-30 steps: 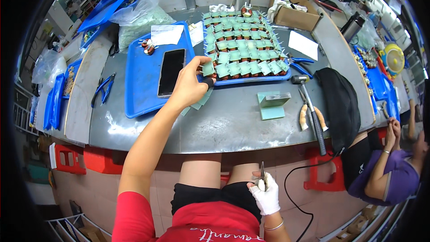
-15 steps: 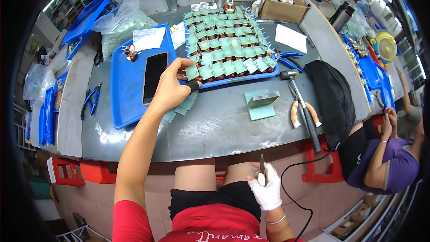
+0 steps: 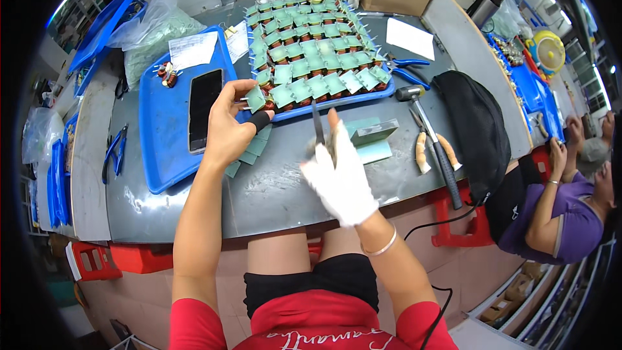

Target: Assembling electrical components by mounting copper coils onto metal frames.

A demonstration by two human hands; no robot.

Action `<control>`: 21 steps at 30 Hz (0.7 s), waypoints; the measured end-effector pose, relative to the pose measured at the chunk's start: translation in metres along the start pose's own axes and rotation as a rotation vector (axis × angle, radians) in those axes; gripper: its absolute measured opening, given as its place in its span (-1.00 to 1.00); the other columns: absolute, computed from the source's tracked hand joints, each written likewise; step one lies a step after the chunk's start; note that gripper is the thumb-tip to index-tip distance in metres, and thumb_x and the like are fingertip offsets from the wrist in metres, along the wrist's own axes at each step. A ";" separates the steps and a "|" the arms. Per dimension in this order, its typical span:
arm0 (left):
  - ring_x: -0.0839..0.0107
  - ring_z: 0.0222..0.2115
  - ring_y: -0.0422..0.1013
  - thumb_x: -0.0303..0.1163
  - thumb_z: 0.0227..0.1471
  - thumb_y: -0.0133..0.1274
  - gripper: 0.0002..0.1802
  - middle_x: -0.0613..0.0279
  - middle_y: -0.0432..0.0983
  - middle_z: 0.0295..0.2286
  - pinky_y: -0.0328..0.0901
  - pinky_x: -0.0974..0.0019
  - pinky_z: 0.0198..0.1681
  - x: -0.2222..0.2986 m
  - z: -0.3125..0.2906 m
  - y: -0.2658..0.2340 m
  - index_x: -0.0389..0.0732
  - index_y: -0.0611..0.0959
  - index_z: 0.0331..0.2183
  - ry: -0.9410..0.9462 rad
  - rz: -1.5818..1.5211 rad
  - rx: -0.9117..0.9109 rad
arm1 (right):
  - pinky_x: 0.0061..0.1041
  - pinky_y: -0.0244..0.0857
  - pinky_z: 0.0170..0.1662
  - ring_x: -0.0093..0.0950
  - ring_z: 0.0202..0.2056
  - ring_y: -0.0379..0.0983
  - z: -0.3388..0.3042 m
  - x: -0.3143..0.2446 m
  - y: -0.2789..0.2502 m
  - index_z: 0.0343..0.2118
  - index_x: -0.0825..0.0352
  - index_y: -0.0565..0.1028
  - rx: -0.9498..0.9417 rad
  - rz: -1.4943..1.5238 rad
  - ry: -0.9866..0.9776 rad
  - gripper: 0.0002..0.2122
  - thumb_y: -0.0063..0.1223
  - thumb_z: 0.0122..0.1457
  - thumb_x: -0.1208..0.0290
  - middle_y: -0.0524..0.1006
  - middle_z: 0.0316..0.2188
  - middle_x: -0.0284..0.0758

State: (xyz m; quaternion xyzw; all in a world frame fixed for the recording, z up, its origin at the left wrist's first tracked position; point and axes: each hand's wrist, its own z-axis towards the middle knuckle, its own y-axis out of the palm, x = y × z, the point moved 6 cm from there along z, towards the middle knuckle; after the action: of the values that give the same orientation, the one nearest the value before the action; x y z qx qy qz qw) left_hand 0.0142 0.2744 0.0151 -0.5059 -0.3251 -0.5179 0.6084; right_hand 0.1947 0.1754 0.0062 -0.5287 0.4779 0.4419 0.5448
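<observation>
Rows of copper-wound coils topped with pale green square plates (image 3: 316,84) fill a blue tray (image 3: 337,102). At its near left corner, my left hand (image 3: 228,128), with a black cover on one finger, grips one coil with a green plate (image 3: 255,98) between thumb and fingers. White-gloved, my right hand (image 3: 340,178) is raised over the bench in front of the tray. It is closed on a slim, pointed dark metal tool (image 3: 317,123), whose handle the glove hides. Loose green plates (image 3: 249,150) lie under my left hand.
Left of me, a second blue tray (image 3: 159,155) holds a phone (image 3: 205,107) and a loose coil (image 3: 167,74). A metal block on a green base (image 3: 372,139), hammer (image 3: 431,136), blue-handled pliers (image 3: 411,72) and black pouch (image 3: 470,126) lie rightward. Cutters (image 3: 115,152) rest far left. A co-worker (image 3: 557,207) sits at right.
My right hand has risen from beside my lap to over the bench, bringing the pointed tool near the tray's front edge. My left hand keeps its grip at the corner; the view has shifted slightly.
</observation>
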 end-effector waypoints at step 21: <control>0.28 -0.24 0.50 -0.54 -0.21 0.26 -0.50 0.09 0.55 -0.22 0.36 0.29 -0.09 0.004 -0.003 -0.002 -0.26 0.53 -0.12 0.037 0.089 0.035 | -0.47 0.33 -0.26 -0.45 -0.36 0.43 0.040 0.000 0.000 -0.10 0.39 0.40 0.114 0.018 -0.019 -0.67 0.10 0.03 0.53 0.51 -0.34 -0.25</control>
State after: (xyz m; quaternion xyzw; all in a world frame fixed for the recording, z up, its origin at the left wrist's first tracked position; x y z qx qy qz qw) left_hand 0.0126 0.2704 0.0183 -0.4996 -0.3000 -0.4937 0.6455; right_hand 0.1966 0.2157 0.0059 -0.4883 0.5016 0.4239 0.5747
